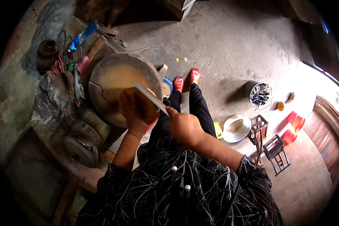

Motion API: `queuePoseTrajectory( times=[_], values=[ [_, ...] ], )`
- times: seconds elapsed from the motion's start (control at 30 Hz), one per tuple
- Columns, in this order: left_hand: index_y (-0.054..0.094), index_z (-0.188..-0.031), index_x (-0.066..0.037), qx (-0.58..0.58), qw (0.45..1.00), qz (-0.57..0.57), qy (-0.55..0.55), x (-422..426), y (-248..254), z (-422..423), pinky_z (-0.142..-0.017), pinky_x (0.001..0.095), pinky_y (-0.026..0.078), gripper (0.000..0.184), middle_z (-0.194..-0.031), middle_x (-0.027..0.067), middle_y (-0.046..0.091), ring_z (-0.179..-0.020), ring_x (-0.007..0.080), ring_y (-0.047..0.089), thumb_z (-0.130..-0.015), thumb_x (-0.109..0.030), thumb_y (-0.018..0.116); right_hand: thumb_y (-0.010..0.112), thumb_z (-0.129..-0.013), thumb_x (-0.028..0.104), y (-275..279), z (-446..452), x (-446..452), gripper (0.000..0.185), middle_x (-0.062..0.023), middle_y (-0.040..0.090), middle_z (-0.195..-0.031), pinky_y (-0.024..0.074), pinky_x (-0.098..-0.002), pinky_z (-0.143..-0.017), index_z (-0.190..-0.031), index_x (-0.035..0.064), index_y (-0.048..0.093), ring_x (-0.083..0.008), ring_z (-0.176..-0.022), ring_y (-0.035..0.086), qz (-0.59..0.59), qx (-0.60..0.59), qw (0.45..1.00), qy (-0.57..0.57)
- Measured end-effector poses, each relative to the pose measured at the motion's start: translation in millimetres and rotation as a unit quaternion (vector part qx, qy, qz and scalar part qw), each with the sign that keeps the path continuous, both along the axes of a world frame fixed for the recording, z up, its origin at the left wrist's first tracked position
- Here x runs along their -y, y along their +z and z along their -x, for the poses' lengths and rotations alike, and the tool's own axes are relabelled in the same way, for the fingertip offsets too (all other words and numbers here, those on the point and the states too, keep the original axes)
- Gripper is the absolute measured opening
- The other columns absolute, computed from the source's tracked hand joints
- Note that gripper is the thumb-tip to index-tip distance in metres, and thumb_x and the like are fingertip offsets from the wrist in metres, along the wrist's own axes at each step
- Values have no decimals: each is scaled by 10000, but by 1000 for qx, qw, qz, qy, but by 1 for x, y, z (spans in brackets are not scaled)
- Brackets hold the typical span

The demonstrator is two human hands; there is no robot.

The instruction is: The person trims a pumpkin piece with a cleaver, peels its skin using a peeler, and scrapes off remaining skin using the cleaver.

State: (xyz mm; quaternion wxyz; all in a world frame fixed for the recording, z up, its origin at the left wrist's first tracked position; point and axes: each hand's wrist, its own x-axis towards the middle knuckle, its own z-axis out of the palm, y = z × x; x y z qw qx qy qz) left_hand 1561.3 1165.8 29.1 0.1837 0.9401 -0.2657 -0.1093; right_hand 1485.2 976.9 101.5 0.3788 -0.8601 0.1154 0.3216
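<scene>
1. Head view: knife (150, 98), handle clamped in the right hand (186, 127), pale flat blade slanting up and leftward over the near part of a round wooden board (115, 69).
2. Left hand (135, 122): raised over the same board, just beside the blade; dark brown piece (144, 106) against the palm, kind unclear. Fingers closed round it or merely behind it: cannot tell.
3. Hands: near each other, apart.
4. Round wooden board: brownish, worn, cracked at the left rim.
5. Left of the board: blue packet (83, 36), red brush (83, 64), brown jar (47, 54), crumpled grey plastic (49, 96).
6. Below and left: lidded pot (79, 151), dark, tilted in view.
7. Floor, beyond the hands: red sandals (194, 76), worn, below dark trousers.
8. Floor, right: metal bucket (251, 89), filled with crumpled silvery scraps; white basin (240, 135); yellow tray (217, 130), just beside the basin; wooden stool (275, 150); red plastic containers (297, 121).
</scene>
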Motion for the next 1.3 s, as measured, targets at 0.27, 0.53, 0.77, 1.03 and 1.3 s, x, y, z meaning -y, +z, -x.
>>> queuePoseTrajectory(
  times=[0.27, 0.53, 0.77, 1.03, 1.3],
  values=[
    [177, -1428, -83, 12, 1000, -2, 9, -7, -3, 7, -986, 637, 230, 1179, -1420, 324, 189, -1270, 553, 202, -578, -775, 613, 516, -826, 117, -25, 11, -9, 396, -122, 625, -646, 496, -363, -482, -1213, 32, 520, -266, -520, 611, 17, 16, 1000, 17],
    [135, -1457, -98, -18, 1000, -7, 23, -9, -7, 4, -999, 631, 215, 1205, -1412, 352, 182, -1262, 566, 210, -592, -836, 533, 515, -843, 127, 12, 7, -2, 435, -85, 614, -627, 476, -352, -437, -1263, 26, 463, -234, -511, 617, 9, 13, 998, 53],
    [141, -1453, -85, 49, 999, 14, 7, -7, -16, 2, -980, 633, 242, 1195, -1393, 356, 207, -1239, 566, 244, -601, -833, 519, 513, -836, 118, 14, -2, -1, 422, -104, 608, -641, 469, -352, -429, -1245, 19, 476, -234, -487, 601, 19, -9, 998, 63],
    [158, -1445, -76, 64, 998, 9, 8, -2, -11, 5, -956, 640, 248, 1164, -1376, 357, 229, -1225, 565, 251, -627, -838, 482, 484, -832, 113, 7, -36, 1, 393, -172, 645, -748, 502, -412, -551, -1215, 27, 501, -310, -643, 641, -11, -59, 998, 9],
    [163, -1440, -55, 63, 998, -11, 5, -10, -12, 12, -987, 642, 220, 1136, -1429, 329, 171, -1274, 555, 198, -655, -792, 525, 475, -834, 111, -30, -44, 2, 294, -204, 664, -890, 525, -427, -705, -1101, 36, 572, -345, -789, 662, -50, -64, 997, 13]
  ],
)
